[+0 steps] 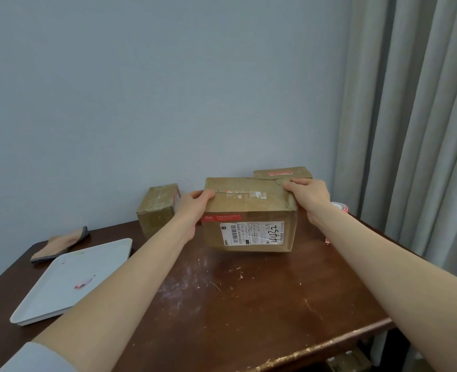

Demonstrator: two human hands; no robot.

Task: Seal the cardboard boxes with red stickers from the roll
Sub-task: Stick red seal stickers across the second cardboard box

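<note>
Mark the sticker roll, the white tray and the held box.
sticker roll [341,207], head view, visible side.
white tray [93,260], head view, bare floor.
held box [249,208], head view, top face.

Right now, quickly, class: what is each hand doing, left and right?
Left hand: grips the left end of the labelled cardboard box.
Right hand: grips the same box's right top edge.

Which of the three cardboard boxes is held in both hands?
The large middle box with the white barcode label: left hand and right hand grip its top corners. The left box and back-right box stand unheld.
</note>
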